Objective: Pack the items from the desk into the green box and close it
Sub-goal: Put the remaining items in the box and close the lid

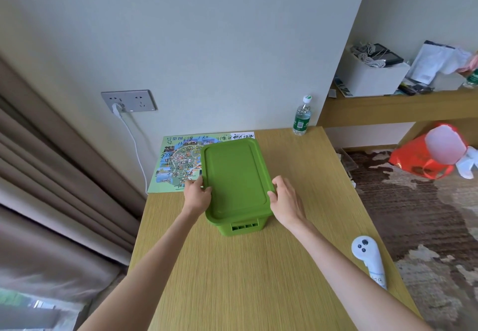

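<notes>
Green plastic storage box (241,227) stands on the pale wood-grain desk (258,279), its far corner overlapping a colourful map sheet (176,165), with the flat green lid (235,178) on top; the left hand (198,196) pinches the lid's left rim and the right hand (285,198) curls its fingers over the right rim. Uneven pressure could leave one side unlatched or skid the box, and a clear water bottle (301,117) and white handheld controller (370,258) on the desk suggest closing may be premature.
</notes>
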### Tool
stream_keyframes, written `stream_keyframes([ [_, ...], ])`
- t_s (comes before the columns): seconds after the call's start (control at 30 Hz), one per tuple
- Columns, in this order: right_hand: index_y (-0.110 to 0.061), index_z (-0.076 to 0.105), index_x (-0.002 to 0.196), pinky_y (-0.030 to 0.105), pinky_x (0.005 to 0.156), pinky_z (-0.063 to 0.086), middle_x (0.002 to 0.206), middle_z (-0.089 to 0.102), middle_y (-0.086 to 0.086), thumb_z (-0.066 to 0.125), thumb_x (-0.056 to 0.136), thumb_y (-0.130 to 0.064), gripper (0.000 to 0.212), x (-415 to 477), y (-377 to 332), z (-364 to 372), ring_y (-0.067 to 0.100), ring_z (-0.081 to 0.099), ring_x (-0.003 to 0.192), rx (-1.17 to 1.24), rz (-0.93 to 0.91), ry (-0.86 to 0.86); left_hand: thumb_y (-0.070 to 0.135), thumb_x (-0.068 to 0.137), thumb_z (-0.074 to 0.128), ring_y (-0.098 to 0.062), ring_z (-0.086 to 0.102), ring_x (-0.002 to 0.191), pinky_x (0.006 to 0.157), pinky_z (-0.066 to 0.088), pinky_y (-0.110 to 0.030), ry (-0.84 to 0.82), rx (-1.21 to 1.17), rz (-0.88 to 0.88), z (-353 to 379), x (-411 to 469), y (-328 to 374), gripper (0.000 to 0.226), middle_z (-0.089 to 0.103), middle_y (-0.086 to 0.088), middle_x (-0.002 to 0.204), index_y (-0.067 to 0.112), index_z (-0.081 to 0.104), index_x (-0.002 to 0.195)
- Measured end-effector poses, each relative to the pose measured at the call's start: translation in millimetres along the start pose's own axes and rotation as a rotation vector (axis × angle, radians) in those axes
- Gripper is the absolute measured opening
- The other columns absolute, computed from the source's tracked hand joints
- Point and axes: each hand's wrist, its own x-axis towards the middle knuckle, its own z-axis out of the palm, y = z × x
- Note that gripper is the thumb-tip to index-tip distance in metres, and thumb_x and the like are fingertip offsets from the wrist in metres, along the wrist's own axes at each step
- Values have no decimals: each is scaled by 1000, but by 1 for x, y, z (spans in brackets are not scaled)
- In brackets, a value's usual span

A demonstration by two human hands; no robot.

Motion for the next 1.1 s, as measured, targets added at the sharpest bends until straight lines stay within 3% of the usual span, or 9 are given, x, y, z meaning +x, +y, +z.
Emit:
stream_keyframes([
  [0.2, -6, 48, 114, 30, 58, 47, 102, 53, 4, 53, 98, -15, 19, -6, 7, 4, 16, 52, 72, 23, -11, -17, 10, 97, 49, -34, 54, 110, 106, 40, -44, 11, -13, 51, 3, -3, -3, 37, 37, -16, 129, 5, 47, 133],
  [0.33, -8, 48, 119, 24, 49, 41, 98, 50, -3, 53, 98, -20, 24, -7, 14, 7, 15, 52, 69, 27, -54, -2, 13, 98, 49, -26, 60, 92, 101, 45, -40, 25, -69, 81, 4, -8, -7, 44, 38, -16, 130, 8, 41, 142],
  [0.5, -12, 45, 130, 32, 48, 45, 100, 62, 7, 49, 100, -25, 33, -8, 20, 16, 20, 59, 64, 139, 11, -30, 23, 98, 53, -18, 57, 94, 83, 50, -34, 22, -249, 45, 5, -12, -19, 47, 54, -9, 108, 13, 39, 142],
  [0.57, -10, 46, 127, 26, 41, 34, 95, 61, 9, 49, 100, -22, 30, -6, 22, 23, 12, 44, 49, 202, 20, -10, 24, 98, 53, -13, 55, 86, 76, 49, -31, 17, -299, 16, 6, -11, -21, 45, 53, -7, 99, 14, 40, 139],
  [0.63, -9, 47, 123, 25, 39, 30, 88, 58, 7, 49, 100, -19, 25, -6, 21, 29, 10, 35, 45, 234, 26, 21, 23, 98, 51, -18, 55, 87, 83, 51, -40, 35, -293, 17, 11, -10, -21, 41, 51, -6, 95, 13, 39, 137],
  [0.7, -9, 44, 123, 33, 40, 41, 79, 54, 9, 46, 101, -19, 24, -9, 17, 31, 14, 38, 47, 281, 73, 17, 22, 99, 49, -27, 57, 94, 90, 50, -48, 33, -299, -7, 13, -11, -16, 39, 53, -11, 98, 12, 37, 135],
  [0.8, -8, 42, 125, 37, 50, 52, 75, 47, 4, 41, 103, -22, 26, -9, 12, 30, 17, 45, 53, 348, 203, -43, 17, 99, 50, -25, 58, 94, 82, 52, -40, -12, -436, -85, 9, -11, -10, 36, 56, -16, 108, 9, 38, 132],
  [0.93, -1, 44, 114, 27, 47, 28, 69, 37, 1, 41, 102, -16, 19, -7, 20, 23, 13, 32, 52, 341, 150, -80, 11, 97, 54, -23, 58, 90, 78, 51, -43, -68, -508, -94, 1, -16, -6, 33, 56, -14, 103, 1, 41, 126],
  [1.1, -14, 41, 101, 23, 49, 26, 69, 33, -2, 40, 103, -17, 4, -10, 49, 4, 11, 29, 54, 285, 22, -187, 12, 90, 65, -18, 65, 70, 58, 59, -36, -203, -499, -23, -2, -42, -11, 37, 62, -13, 95, 1, 39, 114],
])
